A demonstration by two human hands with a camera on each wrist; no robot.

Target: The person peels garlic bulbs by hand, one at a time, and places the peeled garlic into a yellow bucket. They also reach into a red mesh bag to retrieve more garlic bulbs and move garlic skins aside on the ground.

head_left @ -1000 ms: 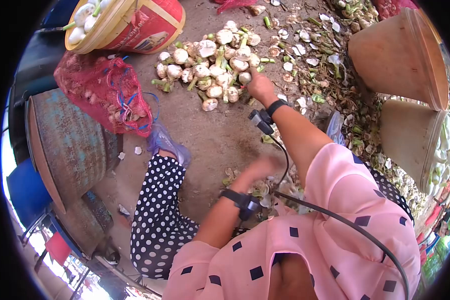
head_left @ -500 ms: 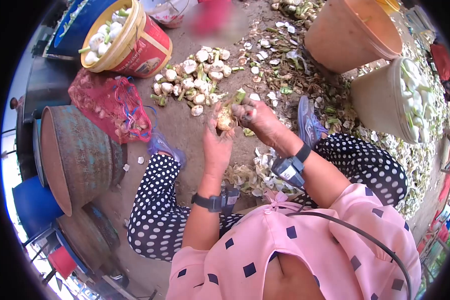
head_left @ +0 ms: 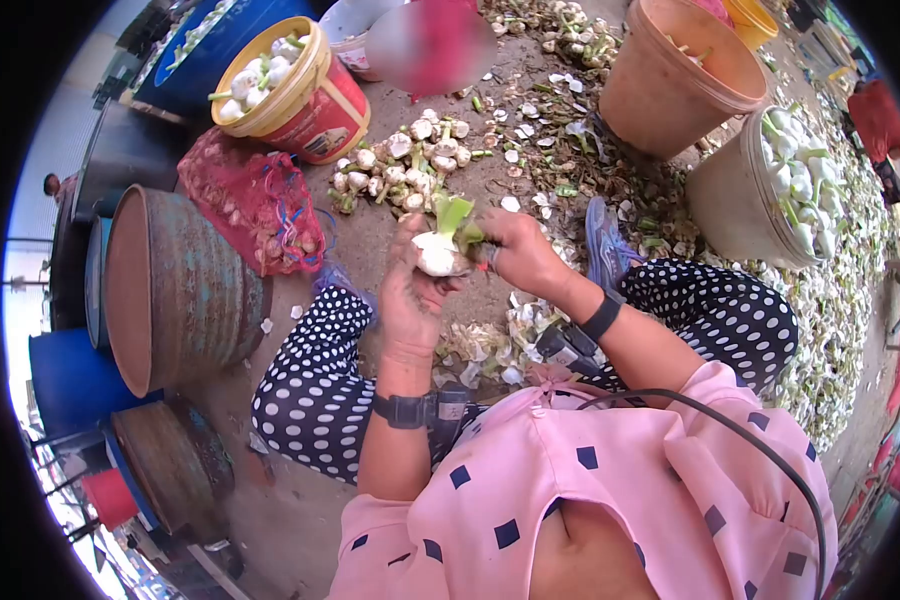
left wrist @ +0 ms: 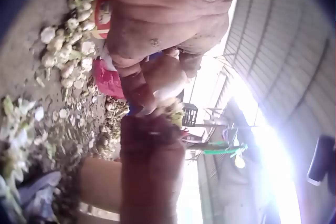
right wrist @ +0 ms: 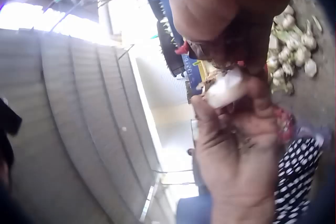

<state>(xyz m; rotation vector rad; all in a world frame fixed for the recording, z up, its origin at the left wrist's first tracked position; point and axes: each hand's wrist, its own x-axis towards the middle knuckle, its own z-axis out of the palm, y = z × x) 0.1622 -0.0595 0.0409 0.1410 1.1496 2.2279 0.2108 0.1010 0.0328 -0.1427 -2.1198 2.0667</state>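
Noting left hand point(head_left: 410, 295) gripping garlic bulb point(head_left: 437, 257) from 7 o'clock. Right hand point(head_left: 526, 256) pinches outer leaf point(head_left: 469, 236) at 2 o'clock. Brown skin already off the visible face; bulb judged largely stripped, green stalk point(head_left: 452, 214) attached. Garlic heap point(head_left: 400, 166): 11 o'clock. Filled pail point(head_left: 722, 190): toward 3.

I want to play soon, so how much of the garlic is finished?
Looks done: cleaned white garlic bulbs in the yellow-and-red plastic bucket and off-white plastic bucket. In hand: a whitish bulb with a green stem, held by the left hand, the right hand at its stem. Left: brown-stained bulbs piled on the ground, probably also the red mesh bag's.
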